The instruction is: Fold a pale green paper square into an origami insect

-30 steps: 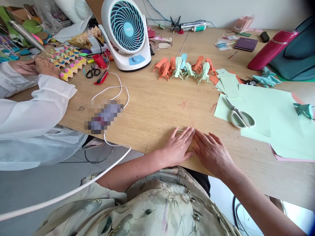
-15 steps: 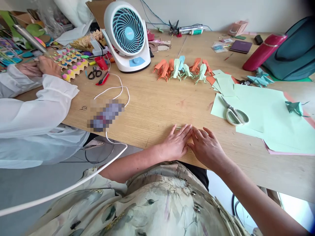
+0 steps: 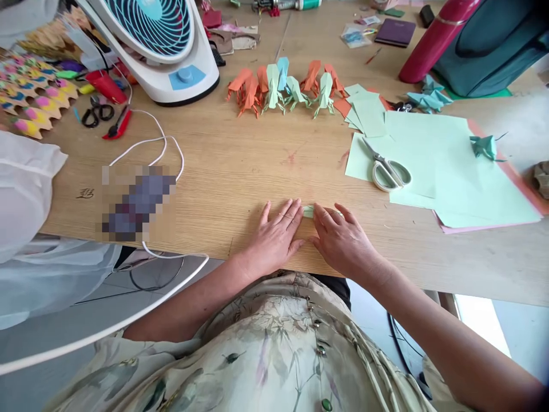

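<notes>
A small folded piece of pale green paper (image 3: 307,211) lies on the table near its front edge, mostly covered by my fingers. My left hand (image 3: 277,237) rests flat on its left part with the fingers stretched out. On the other side, my right hand (image 3: 345,237) presses down with its fingertips, the fingers laid out over the paper's right part. A narrow gap between the two hands shows the paper's middle. Beyond them stands a row of folded paper figures (image 3: 273,91) in orange, green and blue.
White-handled scissors (image 3: 388,173) lie on pale green sheets (image 3: 480,189) to the right. A fan (image 3: 180,51) and a white cable (image 3: 180,154) are at left, beside a co-worker's white sleeve (image 3: 26,189). A red bottle (image 3: 433,43) leans against a teal bag (image 3: 484,57).
My hands have moved apart slightly, so the folded paper shows between them. The view has shifted, putting the table's things further left and up; the co-worker's hands are out of view.
</notes>
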`<action>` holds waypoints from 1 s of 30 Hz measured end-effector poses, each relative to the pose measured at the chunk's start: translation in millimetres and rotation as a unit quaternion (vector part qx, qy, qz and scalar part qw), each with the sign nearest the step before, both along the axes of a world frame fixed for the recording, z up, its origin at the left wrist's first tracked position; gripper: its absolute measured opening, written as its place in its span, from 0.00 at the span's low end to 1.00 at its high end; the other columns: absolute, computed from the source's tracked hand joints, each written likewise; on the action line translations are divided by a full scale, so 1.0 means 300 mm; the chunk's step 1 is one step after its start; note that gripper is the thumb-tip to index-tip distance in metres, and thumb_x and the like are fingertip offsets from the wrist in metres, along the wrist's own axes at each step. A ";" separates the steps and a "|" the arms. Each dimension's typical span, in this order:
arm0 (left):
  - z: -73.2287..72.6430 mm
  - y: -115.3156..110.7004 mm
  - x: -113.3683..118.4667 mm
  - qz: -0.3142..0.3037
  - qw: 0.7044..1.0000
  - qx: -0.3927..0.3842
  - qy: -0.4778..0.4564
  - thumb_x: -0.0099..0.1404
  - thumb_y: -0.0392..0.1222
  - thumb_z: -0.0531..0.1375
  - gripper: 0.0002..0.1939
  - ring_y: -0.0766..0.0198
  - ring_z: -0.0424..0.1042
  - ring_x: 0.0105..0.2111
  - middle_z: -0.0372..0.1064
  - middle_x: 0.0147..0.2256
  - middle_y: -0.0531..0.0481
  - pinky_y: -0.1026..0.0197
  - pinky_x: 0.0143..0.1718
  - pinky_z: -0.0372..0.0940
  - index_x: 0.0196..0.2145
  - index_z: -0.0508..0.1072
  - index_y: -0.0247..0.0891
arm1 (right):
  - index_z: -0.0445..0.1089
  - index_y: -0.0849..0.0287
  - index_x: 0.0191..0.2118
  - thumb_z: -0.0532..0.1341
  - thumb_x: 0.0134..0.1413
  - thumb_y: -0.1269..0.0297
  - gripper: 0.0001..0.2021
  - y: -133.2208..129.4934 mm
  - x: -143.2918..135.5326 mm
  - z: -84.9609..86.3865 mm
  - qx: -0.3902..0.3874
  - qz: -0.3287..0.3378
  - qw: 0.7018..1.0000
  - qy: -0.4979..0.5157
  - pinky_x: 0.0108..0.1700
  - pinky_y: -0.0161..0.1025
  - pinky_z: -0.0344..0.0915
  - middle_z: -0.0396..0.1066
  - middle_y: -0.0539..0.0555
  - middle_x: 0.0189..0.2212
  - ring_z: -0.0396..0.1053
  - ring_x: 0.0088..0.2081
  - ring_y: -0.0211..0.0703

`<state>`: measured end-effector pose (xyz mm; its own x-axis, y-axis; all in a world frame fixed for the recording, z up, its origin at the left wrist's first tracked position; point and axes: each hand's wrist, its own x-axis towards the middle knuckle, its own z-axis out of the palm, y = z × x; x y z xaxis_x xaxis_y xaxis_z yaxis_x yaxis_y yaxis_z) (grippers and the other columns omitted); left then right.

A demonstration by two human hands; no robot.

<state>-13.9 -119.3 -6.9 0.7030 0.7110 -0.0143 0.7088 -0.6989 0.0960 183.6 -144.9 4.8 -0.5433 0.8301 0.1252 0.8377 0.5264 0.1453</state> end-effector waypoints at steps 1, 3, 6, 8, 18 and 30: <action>0.002 0.000 0.002 0.001 1.000 -0.001 0.003 0.75 0.51 0.46 0.32 0.50 0.41 0.70 0.39 0.71 0.37 0.33 0.67 0.38 0.69 0.48 0.29 | 0.69 0.74 0.56 0.54 0.66 0.64 0.20 -0.001 -0.001 -0.002 -0.001 0.001 1.000 0.000 0.62 0.53 0.56 0.66 0.70 0.59 0.66 0.54 0.57; 0.007 -0.001 0.007 0.002 1.000 -0.004 0.010 0.74 0.53 0.46 0.34 0.49 0.41 0.70 0.38 0.71 0.37 0.32 0.67 0.39 0.69 0.48 0.30 | 0.69 0.74 0.56 0.54 0.66 0.64 0.20 -0.002 -0.004 -0.006 -0.007 0.000 1.000 0.006 0.62 0.54 0.56 0.65 0.71 0.59 0.66 0.55 0.57; 0.016 0.000 0.012 0.002 1.000 -0.011 0.020 0.73 0.57 0.47 0.36 0.47 0.40 0.71 0.35 0.71 0.39 0.31 0.66 0.40 0.70 0.47 0.34 | 0.67 0.75 0.57 0.54 0.66 0.64 0.21 -0.003 -0.006 -0.010 -0.018 -0.007 1.000 0.021 0.63 0.55 0.55 0.64 0.72 0.60 0.65 0.55 0.59; 0.022 0.002 0.012 0.003 1.000 -0.019 0.024 0.73 0.58 0.46 0.36 0.48 0.38 0.71 0.35 0.71 0.41 0.31 0.66 0.41 0.70 0.47 0.36 | 0.66 0.75 0.58 0.54 0.66 0.64 0.22 -0.003 -0.005 -0.011 -0.023 -0.011 0.999 0.022 0.63 0.55 0.54 0.64 0.72 0.60 0.64 0.56 0.59; 0.004 0.001 -0.011 0.018 1.000 -0.019 0.013 0.71 0.62 0.47 0.40 0.48 0.37 0.71 0.35 0.71 0.41 0.32 0.67 0.37 0.70 0.45 0.33 | 0.65 0.71 0.60 0.52 0.68 0.63 0.22 -0.010 0.001 -0.009 -0.049 -0.034 0.997 0.049 0.64 0.55 0.52 0.62 0.68 0.62 0.63 0.57 0.57; 0.050 0.112 0.069 0.029 0.992 -0.022 -0.117 0.70 0.42 0.58 0.16 0.52 0.65 0.54 0.69 0.55 0.44 0.48 0.55 0.59 0.54 0.70 0.40 | 0.64 0.64 0.62 0.52 0.69 0.62 0.21 -0.021 0.022 -0.034 -0.047 -0.051 0.989 0.130 0.65 0.56 0.50 0.63 0.63 0.62 0.60 0.61 0.56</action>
